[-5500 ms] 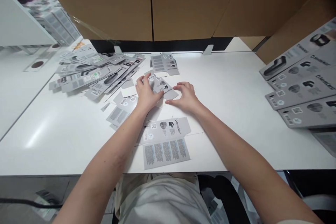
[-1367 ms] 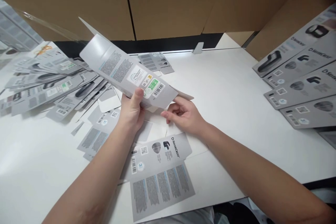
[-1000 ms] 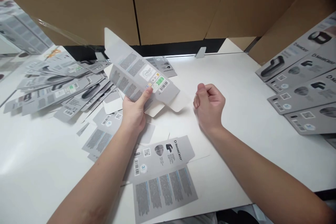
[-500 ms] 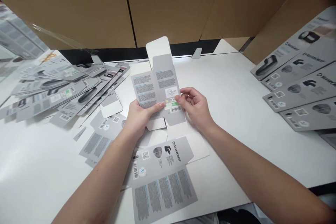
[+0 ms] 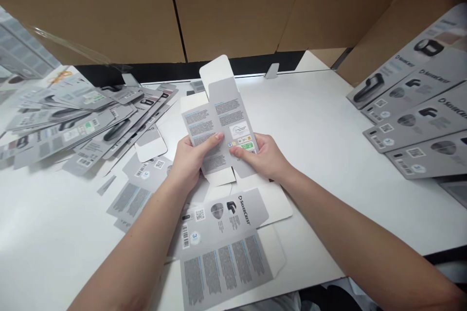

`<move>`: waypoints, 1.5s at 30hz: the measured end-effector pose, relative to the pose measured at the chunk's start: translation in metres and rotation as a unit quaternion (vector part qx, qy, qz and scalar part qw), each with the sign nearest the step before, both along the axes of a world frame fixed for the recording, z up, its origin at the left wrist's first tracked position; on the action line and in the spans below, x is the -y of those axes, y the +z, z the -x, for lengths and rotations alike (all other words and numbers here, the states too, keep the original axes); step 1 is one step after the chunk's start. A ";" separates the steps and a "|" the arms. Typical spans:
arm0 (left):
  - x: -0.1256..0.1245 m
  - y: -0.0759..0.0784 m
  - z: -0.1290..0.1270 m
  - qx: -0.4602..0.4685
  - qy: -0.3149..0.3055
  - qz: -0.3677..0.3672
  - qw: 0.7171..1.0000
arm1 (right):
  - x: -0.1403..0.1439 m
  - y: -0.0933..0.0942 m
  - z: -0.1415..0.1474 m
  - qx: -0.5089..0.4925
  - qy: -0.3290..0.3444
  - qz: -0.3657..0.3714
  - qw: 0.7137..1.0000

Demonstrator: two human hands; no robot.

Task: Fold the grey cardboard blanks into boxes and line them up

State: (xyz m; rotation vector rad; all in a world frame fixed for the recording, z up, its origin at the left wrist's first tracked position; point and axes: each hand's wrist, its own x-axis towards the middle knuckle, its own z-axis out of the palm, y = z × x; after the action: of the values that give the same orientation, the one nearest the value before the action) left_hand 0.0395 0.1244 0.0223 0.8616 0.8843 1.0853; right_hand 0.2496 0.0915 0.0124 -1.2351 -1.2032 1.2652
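A grey printed carton [image 5: 228, 107] is held up off the table between both hands, its white end flap [image 5: 215, 70] pointing away from me. My left hand [image 5: 193, 155] grips its left side, thumb flat on the printed face. My right hand [image 5: 264, 155] closes on the lower right edge, with its thumb near the green label. The fingers behind the carton are hidden. Just below lies a flat unfolded carton blank [image 5: 222, 223], printed with a barcode, a QR code and blocks of text.
Several flat grey cartons [image 5: 91, 126] lie fanned out in a pile at the left. More carton blanks [image 5: 412, 121] lean in a stack at the right. Brown cardboard panels [image 5: 233, 9] stand along the back of the white table [image 5: 328, 146].
My right hand has shifted slightly down and its thumb now presses further over the carton's face. My left thumb has moved up a little. The carton stays in both hands.
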 end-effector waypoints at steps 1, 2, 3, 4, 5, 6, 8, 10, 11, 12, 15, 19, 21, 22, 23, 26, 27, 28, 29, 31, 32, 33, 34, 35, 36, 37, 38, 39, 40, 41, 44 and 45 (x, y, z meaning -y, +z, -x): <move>0.000 0.000 0.000 0.002 0.006 0.003 1.000 | 0.001 0.001 0.000 -0.002 0.005 0.005 1.000; 0.000 0.000 0.001 0.002 0.013 0.007 1.000 | 0.001 0.001 0.001 -0.005 0.010 0.008 1.000; 0.000 0.001 0.001 0.002 0.020 0.010 1.000 | 0.002 0.001 0.002 -0.007 0.014 0.010 1.000; 0.000 0.001 0.002 0.002 0.027 0.012 1.000 | 0.002 0.001 0.002 -0.008 0.018 0.009 1.000; 0.000 0.001 0.002 0.002 0.032 0.014 0.999 | 0.002 0.001 0.002 -0.010 0.022 0.006 1.000; 0.000 0.002 0.002 0.001 0.035 0.014 0.999 | 0.002 0.001 0.002 -0.010 0.025 0.002 1.000; 0.001 0.002 0.002 0.002 0.038 0.014 0.999 | 0.003 0.000 0.002 -0.009 0.030 -0.005 1.000; 0.001 0.003 0.001 0.002 0.037 0.018 0.999 | 0.003 0.000 0.002 -0.005 0.030 -0.003 1.000; 0.001 0.003 0.001 0.002 0.034 0.019 0.999 | 0.003 0.000 0.001 -0.003 0.027 -0.001 1.000; 0.001 0.003 0.001 0.003 0.029 0.018 0.999 | 0.003 0.000 0.001 0.000 0.023 0.002 1.000; 0.000 0.003 -0.001 0.013 0.024 0.010 1.000 | 0.003 -0.001 0.002 0.000 0.017 0.009 1.000; -0.001 0.004 -0.001 0.015 0.046 0.024 0.999 | 0.003 -0.003 0.001 -0.001 0.029 0.013 1.000; -0.002 0.004 0.000 0.015 0.055 0.030 0.998 | 0.003 -0.004 0.001 0.004 0.034 0.010 0.999; -0.002 0.004 0.000 0.016 0.060 0.031 0.998 | 0.004 -0.005 0.001 0.005 0.038 0.008 0.999; -0.003 0.003 0.001 0.016 0.065 0.031 0.997 | 0.004 -0.005 0.001 0.005 0.042 0.005 0.999; -0.004 0.002 0.001 0.019 0.070 0.032 0.997 | 0.005 -0.004 0.001 0.005 0.052 0.000 0.999; -0.004 0.002 0.001 0.021 0.066 0.031 0.997 | 0.005 -0.004 0.001 0.006 0.053 0.001 0.999; -0.003 0.003 0.001 0.022 0.061 0.030 0.997 | 0.005 -0.004 0.001 0.007 0.051 0.002 0.999; -0.003 0.003 0.001 0.025 0.054 0.028 0.998 | 0.005 -0.003 0.001 0.008 0.049 0.002 0.999; -0.003 0.004 0.000 0.034 0.047 0.019 0.998 | 0.004 -0.003 0.001 0.007 0.047 0.003 0.999; -0.002 0.005 0.000 0.039 0.047 0.016 0.998 | 0.004 -0.003 0.001 0.007 0.048 0.003 0.999; -0.002 0.005 -0.001 0.044 0.050 0.015 0.998 | 0.004 -0.003 0.001 0.008 0.049 0.003 0.999; -0.002 0.006 -0.001 0.047 0.053 0.017 0.997 | 0.004 -0.003 0.001 0.009 0.050 0.004 0.999; -0.002 0.007 -0.001 0.047 0.057 0.021 0.997 | 0.004 -0.003 0.001 0.010 0.051 0.005 0.999; -0.002 0.008 -0.002 0.045 0.063 0.024 0.997 | 0.005 -0.003 0.001 0.011 0.053 0.005 0.999; -0.002 0.008 -0.002 0.042 0.071 0.028 0.996 | 0.005 -0.003 0.001 0.010 0.055 0.004 0.998; -0.002 0.009 -0.002 0.039 0.080 0.029 0.996 | 0.005 -0.003 0.001 0.008 0.057 0.005 0.998; -0.002 0.009 -0.002 0.036 0.089 0.030 0.995 | 0.006 -0.003 0.002 0.007 0.060 0.004 0.998; -0.002 0.009 -0.002 0.034 0.095 0.030 0.994 | 0.006 -0.004 0.002 0.006 0.063 0.003 0.998; -0.002 0.009 -0.002 0.034 0.098 0.029 0.994 | 0.006 -0.004 0.002 0.005 0.065 0.001 0.998; -0.002 0.009 -0.002 0.036 0.087 0.022 0.995 | 0.006 -0.005 0.001 0.004 0.063 -0.001 0.998; -0.002 0.009 -0.002 0.037 0.082 0.020 0.996 | 0.006 -0.005 0.001 0.005 0.062 0.000 0.998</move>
State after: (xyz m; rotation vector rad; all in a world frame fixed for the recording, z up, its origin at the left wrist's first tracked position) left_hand 0.0414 0.1262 0.0309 0.7205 0.9230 1.2311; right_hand 0.2487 0.0858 0.0070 -1.1828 -1.3043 1.3505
